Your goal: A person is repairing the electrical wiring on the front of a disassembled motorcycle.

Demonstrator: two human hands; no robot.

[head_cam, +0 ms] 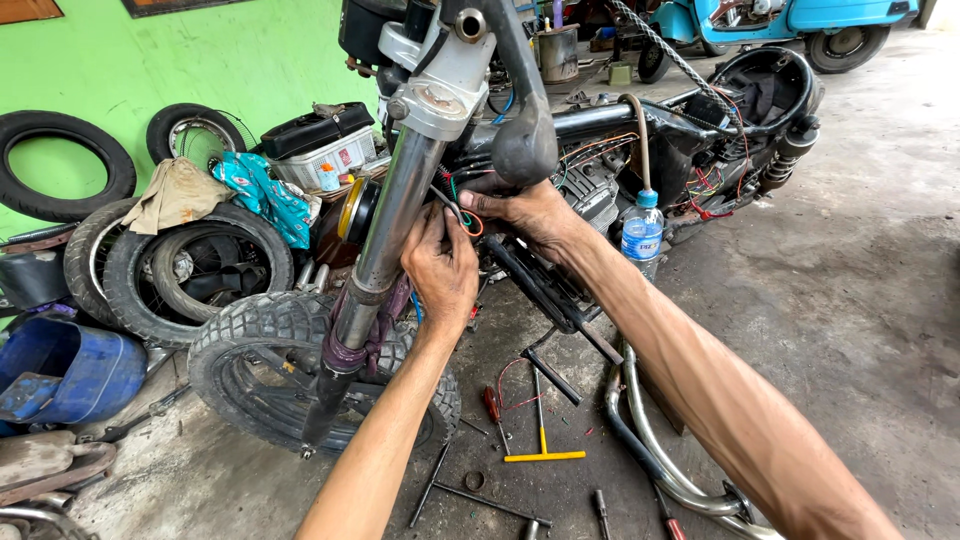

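Concrete floor [860,300], foreground: loose tools scattered. Yellow-handled T-wrench [541,440] lies flat, red-handled screwdriver [492,404] just beside it, dark rods nearby. Chrome exhaust pipe [650,450] curves along the floor under the right forearm.

Both arms reach forward from the bottom edge to a stripped motorcycle frame [640,120].

Left hand [442,272]: beside the chrome fork tube [395,225], fingers curled upward, fingertips at a bundle of thin wires [460,212], red, green and orange among them. Grip looks pressed together on the wires, pinching them.

Right hand [525,212]: comes in from the right, fingers meeting the same wire bundle just under the steering head. Grip closed on the wires, as far as shows; fingertips partly hidden behind the left hand.

Wires sit between the fork tube and the engine, below the steering head, touching both hands.

Knobby front tyre [260,330] lies on the floor at the fork's lower end. Plastic water bottle [642,232] with blue cap stands upright near the engine, right of the hands.

Left: pile of old tyres [170,270] with cloths on top, a blue container [70,370], a white box [325,158] against the green wall [200,60].

Far back: a light blue scooter [790,20].
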